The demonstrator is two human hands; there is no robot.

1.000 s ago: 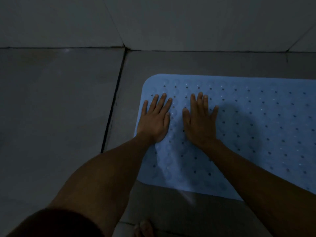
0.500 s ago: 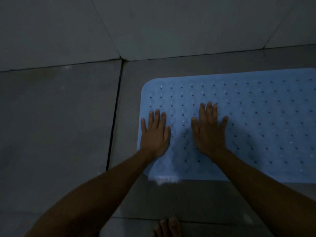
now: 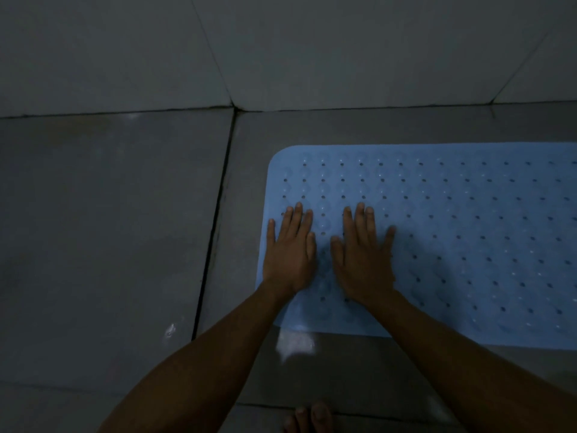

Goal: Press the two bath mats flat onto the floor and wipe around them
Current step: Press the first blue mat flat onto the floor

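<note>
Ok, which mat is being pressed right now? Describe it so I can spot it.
Find the dark grout line running down the grey tiled floor. Just right of it lies the light blue bath mat, both hands flat on its near-left end. Its rounded corners and rows of small holes set it apart.

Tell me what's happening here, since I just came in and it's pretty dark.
A person is crouched over a blue bath mat lying on the grey tiled floor. Both the left hand and the right hand lie palm-down with straight fingers near its left end, pressing it flat. Only one mat is in view, and no cloth. Bare toes show at the bottom edge.
</note>
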